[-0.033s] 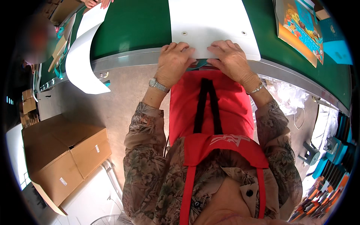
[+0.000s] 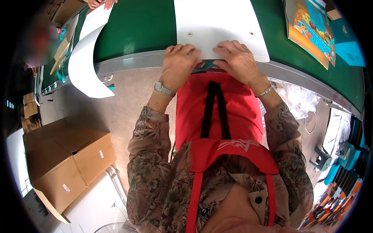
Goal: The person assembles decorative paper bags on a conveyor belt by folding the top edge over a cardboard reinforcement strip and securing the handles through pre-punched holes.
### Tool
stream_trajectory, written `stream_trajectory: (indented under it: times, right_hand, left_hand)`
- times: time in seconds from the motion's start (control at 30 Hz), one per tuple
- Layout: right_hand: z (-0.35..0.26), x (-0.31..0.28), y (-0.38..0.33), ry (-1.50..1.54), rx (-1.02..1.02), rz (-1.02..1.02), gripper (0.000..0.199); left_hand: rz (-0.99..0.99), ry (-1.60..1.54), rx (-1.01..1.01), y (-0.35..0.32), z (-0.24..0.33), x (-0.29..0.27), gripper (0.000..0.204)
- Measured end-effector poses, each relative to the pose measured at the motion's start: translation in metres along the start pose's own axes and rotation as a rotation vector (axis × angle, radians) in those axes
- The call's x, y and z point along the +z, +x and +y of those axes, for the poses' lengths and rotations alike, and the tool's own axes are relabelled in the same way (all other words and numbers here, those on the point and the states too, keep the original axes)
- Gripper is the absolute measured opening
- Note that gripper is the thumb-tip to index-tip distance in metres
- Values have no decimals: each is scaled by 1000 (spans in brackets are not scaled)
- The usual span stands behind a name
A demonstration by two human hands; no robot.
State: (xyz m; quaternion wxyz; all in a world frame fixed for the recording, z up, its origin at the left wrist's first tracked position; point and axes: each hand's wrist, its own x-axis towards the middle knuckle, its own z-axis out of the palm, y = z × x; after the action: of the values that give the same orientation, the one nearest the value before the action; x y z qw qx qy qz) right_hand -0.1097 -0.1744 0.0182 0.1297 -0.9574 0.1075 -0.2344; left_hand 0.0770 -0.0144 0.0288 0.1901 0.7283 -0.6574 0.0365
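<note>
A white sheet [image 2: 217,19] with two metal eyelets lies on the green table in front of me, its near edge at the metal rim. My left hand [image 2: 179,64] has its fingers curled over that near edge, left of the middle. My right hand [image 2: 237,62] grips the same edge further right, thumb pointing toward the left hand. Between the two hands, a bit of teal ribbon [image 2: 205,66] shows below the sheet's edge. The fingertips under the edge are hidden.
Left on the green table [image 2: 136,27], another white sheet [image 2: 83,58] curls over the edge; a co-worker's hands [image 2: 101,4] are at its far end. At right stand printed paper bags [image 2: 311,31] and a teal box [image 2: 345,42]. A cardboard box [image 2: 70,159] sits lower left, a stool [image 2: 321,158] lower right.
Both hands and the white sheet have shifted very slightly left and away from me. A little more of the teal ribbon shows between the hands.
</note>
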Motion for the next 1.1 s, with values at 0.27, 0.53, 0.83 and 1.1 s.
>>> stream_trajectory:
  times: [0.27,0.53,0.83,1.1]
  right_hand:
    - [-8,7,21,-75,-208,-45,17]
    - [-12,9,4,133,-77,-78,13]
    - [1,0,33,322,162,-400,22]
    - [5,-1,64,314,336,-639,32]
  left_hand:
    - [197,108,-24,-17,15,5,21]
    - [296,-44,-143,-48,8,23,18]
    - [257,-276,-273,-45,-12,16,10]
    - [18,-408,-433,-29,-26,-2,7]
